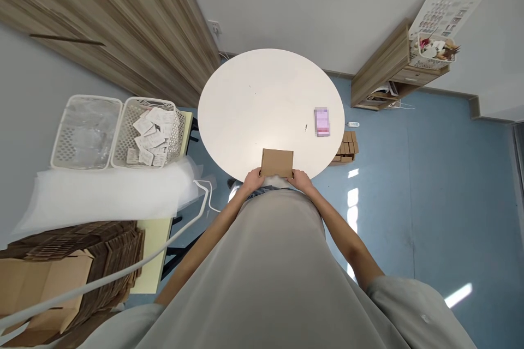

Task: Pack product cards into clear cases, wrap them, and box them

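Note:
A small brown cardboard box lies at the near edge of the white oval table, its top face turned up. My left hand is closed on its near left corner. At the near right corner my right hand grips the same box. The fingertips of both hands are partly hidden by the cardboard. Farther right on the table lies a pink and purple packet, its print blurred, apart from both hands.
On the left are two white plastic baskets, one holding paper slips, white foam sheets and stacked flat cardboard. A white curved tube crosses there. Several small boxes stand right of the table, near a wooden cabinet.

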`<state>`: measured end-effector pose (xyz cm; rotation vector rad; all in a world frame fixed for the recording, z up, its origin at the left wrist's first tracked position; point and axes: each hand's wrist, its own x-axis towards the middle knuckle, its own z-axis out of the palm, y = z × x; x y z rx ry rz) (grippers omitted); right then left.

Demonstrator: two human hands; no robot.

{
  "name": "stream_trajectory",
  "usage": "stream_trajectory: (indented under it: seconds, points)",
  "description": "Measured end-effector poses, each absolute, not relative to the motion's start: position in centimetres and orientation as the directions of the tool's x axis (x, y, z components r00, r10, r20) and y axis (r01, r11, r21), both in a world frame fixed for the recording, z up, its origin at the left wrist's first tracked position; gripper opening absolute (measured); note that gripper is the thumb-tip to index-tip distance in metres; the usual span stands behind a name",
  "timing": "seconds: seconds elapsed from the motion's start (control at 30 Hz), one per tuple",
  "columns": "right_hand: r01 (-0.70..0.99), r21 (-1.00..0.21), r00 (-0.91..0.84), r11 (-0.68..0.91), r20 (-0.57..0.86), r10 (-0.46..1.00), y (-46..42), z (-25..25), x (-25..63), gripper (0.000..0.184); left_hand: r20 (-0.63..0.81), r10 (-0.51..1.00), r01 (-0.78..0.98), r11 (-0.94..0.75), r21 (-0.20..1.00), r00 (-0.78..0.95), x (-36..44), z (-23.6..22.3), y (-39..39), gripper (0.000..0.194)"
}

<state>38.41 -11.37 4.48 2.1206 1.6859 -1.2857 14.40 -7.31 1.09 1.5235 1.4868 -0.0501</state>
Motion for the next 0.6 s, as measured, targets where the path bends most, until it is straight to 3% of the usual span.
stream_trajectory:
  seconds: [0.1,0.23,0.6]
  points:
    - [0.804,-0.412,0.006,-0.429,-0.716,0.698,-11.4,4.1,38.5,0.034,-0.634,0.734,0.730,0.293,0.618,0.243,14.5,0.7,-7.2,0.037]
    - [0.780,-0.441,-0.028,-0.444,-0.733,0.680,-11.7,3.6,38.4,0.031,-0.643,0.734,0.696,0.346,0.629,0.217,14.6,0.1,-7.1,0.038]
    - [0.828,-0.334,0.082,-0.449,-0.722,0.687,-12.3,2.2,38.5,0.030,-0.631,0.746,0.677,0.354,0.646,0.212,14.5,-1.7,-7.4,0.045]
